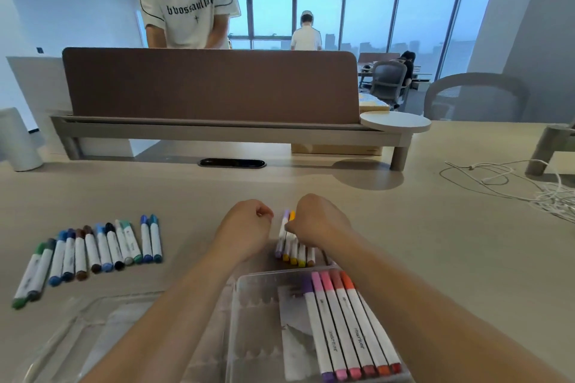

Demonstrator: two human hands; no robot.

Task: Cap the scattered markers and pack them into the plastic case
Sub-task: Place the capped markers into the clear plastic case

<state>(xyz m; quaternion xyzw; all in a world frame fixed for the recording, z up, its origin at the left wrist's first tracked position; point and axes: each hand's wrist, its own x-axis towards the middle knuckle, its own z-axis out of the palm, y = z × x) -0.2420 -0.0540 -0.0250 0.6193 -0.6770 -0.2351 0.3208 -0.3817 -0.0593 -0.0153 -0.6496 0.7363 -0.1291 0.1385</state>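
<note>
Head view: six markers (pixel 348 329) in case (pixel 249 305)

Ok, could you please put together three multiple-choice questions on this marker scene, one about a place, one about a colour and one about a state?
1. Where in the plastic case do the packed markers lie?
A. On its left side
B. On its right side
C. Across the whole case

2. What colours are the caps of the cluster of markers that the right hand grips?
A. Blue and green
B. Black and brown
C. Mostly yellow and orange, with one purple

3. What state is the plastic case in?
A. Open and partly filled
B. Shut, with its lid on
C. Open and full

Answers:
1 B: they lie side by side along its right side, with bare slots to their left.
2 C: the near caps show purple, yellow and orange.
3 A: no lid covers it, and many slots are bare.
</note>
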